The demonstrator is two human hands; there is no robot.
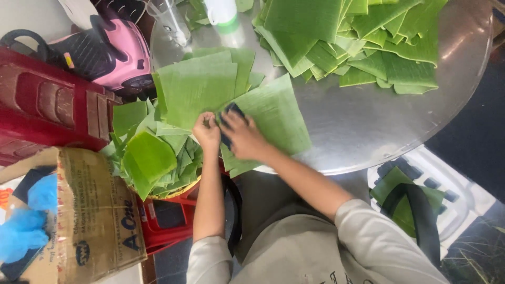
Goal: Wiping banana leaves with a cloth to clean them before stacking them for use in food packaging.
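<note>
A: What takes up the most room?

B: The round metal table [368,121], filling the frame from twelve to four o'clock. A big heap of cut banana leaves [357,42] lies on it at one o'clock.

A: And nearer the person?

B: A second stack of leaf squares [205,79] sits at eleven o'clock from the hands, and one large leaf piece [279,113] lies at the table's near edge, overhanging it a little. At eight o'clock a basket of leaf trimmings [152,158] stands just beside the table, with a cardboard box [94,210] below it and a red plastic stool [52,105] at nine o'clock.

A: What are the hands doing?

B: The right hand [244,137] lies flat on the large leaf piece, fingers spread over a dark cloth [230,118] that it presses against the leaf. The left hand [206,131] is just beside it at nine o'clock, fingers curled and pinching the leaf's near-left edge.

A: Anything smaller?

B: A clear plastic bottle [171,21] and a white spray bottle [221,10] stand at twelve o'clock, well apart from the hands.
</note>
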